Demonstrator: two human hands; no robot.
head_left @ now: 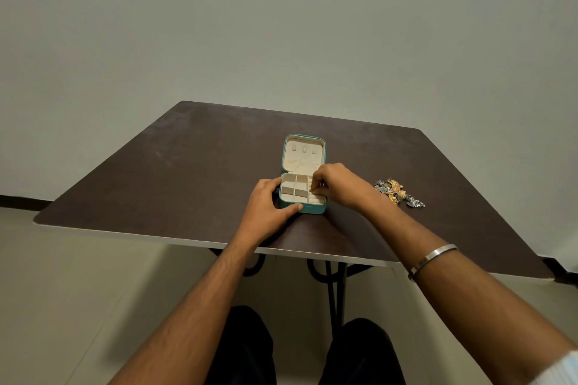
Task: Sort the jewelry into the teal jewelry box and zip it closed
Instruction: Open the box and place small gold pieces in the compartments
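The teal jewelry box [314,210] lies open near the middle of the dark table, its cream-lined lid [304,151] folded back on the far side. My left hand [268,208] grips the near-left corner of the box base, with the thumb along the front wall. My right hand [339,186] hovers over the right column of compartments, fingers curled, fingertips pinching a small piece of jewelry that is too small to make out. A heap of gold and silver jewelry [398,192] lies on the table to the right of that hand.
The dark brown table [175,172] has its near edge just behind my wrists and stands against a pale wall. A metal bangle [433,259] sits on my right forearm. My knees and the table's black legs show below the edge.
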